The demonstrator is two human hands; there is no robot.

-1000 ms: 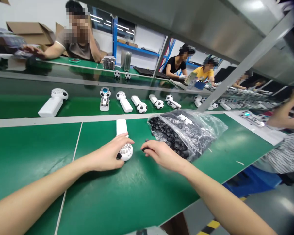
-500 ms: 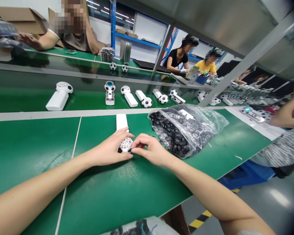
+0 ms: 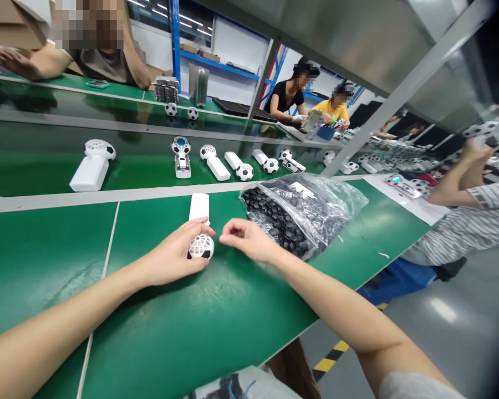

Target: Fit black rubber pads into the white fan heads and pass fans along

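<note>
A white handheld device with a soccer-ball head (image 3: 200,247) lies on the green table, its flat white handle pointing away from me. My left hand (image 3: 178,249) is closed round the ball, thumb at the near side and fingers over the far side. The head has an open white lattice on top and black patches lower down. Just right of it, my right hand (image 3: 247,238) hovers apart from the ball with thumb and forefinger pinched together. Whatever is between those fingertips, if anything, I cannot make out. Behind that hand lies a clear plastic bag (image 3: 332,205) of small black pieces (image 3: 285,224).
On the belt (image 3: 141,172) beyond the table lie several similar devices (image 3: 92,166), some opened up. A slanting metal post (image 3: 382,122) rises behind the bag. A co-worker in a striped top (image 3: 436,238) sits at the right; other people work across the line.
My right hand has drawn back from the ball's right side, leaving a gap. A black patch shows on the ball there. My left hand keeps its hold; the whole view has shifted somewhat.
</note>
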